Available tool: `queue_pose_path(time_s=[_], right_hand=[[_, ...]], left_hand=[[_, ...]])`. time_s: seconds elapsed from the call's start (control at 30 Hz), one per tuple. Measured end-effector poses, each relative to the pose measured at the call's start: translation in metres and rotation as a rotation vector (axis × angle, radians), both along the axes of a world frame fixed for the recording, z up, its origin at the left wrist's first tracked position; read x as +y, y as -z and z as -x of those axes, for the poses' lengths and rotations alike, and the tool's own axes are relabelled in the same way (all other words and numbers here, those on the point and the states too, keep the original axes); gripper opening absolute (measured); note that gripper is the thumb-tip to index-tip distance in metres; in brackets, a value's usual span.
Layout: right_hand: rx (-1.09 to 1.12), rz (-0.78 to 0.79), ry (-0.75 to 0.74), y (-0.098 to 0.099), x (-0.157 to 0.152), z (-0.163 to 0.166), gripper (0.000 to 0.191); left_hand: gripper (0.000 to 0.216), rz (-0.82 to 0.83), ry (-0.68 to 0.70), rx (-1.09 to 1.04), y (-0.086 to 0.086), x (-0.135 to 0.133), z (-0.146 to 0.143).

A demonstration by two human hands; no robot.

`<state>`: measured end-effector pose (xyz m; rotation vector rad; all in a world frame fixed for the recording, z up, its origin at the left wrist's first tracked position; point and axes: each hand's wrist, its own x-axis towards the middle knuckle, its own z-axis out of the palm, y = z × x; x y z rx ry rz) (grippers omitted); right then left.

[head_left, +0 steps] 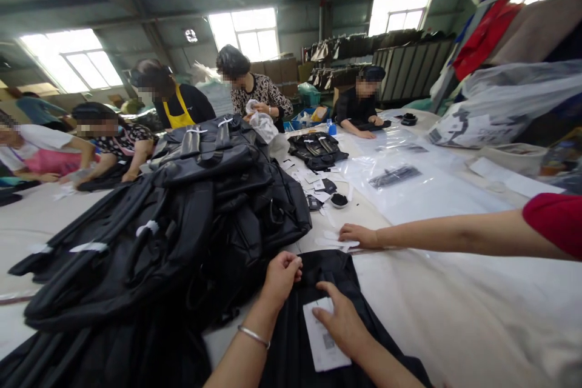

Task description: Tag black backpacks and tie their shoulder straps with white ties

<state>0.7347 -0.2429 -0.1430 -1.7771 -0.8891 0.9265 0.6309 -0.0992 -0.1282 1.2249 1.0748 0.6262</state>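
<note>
A black bag (284, 339) lies on the table right in front of me. Over its upper part, my left hand (282, 273) is closed with thumb and fingertips together; whatever is between them is too small to make out. My right hand (343, 321) has its thumb pressed on a white printed card (324, 342) above the bag, and its index finger reaches past the card's top edge. To my left rises a heap of black backpacks (182, 212) with white wraps around their straps and handles.
From the right, a co-worker's red-sleeved arm (454, 233) reaches to white paper slips (336, 242). Beyond are scattered tags (313, 179), a small dish of black bits (339, 200), another black bag (317, 149) and clear plastic sheets (436, 191). Several people work around the table.
</note>
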Motion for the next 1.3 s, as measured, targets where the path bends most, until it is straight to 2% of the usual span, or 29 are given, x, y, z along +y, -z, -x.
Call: queue_pose_path(time_s=[0.1,0.17,0.23,0.3,0.43,0.53,0.67,0.87,1.1,1.3], right_hand=[[-0.009,-0.083,0.042,-0.014,-0.004,0.001,0.047],[0.091,-0.089,-0.036,-0.018,-0.003,0.006,0.036],[0.266,0.018,-0.097,-0.016,0.0,0.015,0.025],[0.509,0.099,-0.066,-0.01,0.004,0.025,0.025],[0.984,-0.002,0.074,0.002,0.016,0.04,0.036],[1.113,-0.011,0.092,0.006,0.023,0.044,0.036],[1.123,0.034,0.09,0.011,0.024,0.043,0.033],[1.063,0.044,0.07,0.01,0.016,0.041,0.03],[0.976,0.037,0.078,0.005,0.017,0.036,0.027],[0.896,0.085,0.086,0.007,0.018,0.033,0.021]], left_hand=[[0.028,0.089,-0.048,-0.023,-0.005,-0.013,0.009],[0.033,0.127,-0.075,-0.021,-0.008,-0.022,0.016],[0.033,0.126,-0.098,-0.005,-0.011,-0.031,0.023],[0.031,0.101,-0.121,0.015,-0.012,-0.04,0.029],[0.036,0.062,-0.169,-0.018,-0.009,-0.058,0.039],[0.042,0.069,-0.217,-0.006,-0.008,-0.068,0.044],[0.032,0.07,-0.212,0.074,-0.009,-0.073,0.049],[0.01,0.017,-0.042,0.284,-0.008,-0.071,0.052],[0.011,-0.1,0.138,0.397,-0.009,-0.07,0.058],[0.013,-0.129,0.137,0.364,-0.005,-0.073,0.058]])
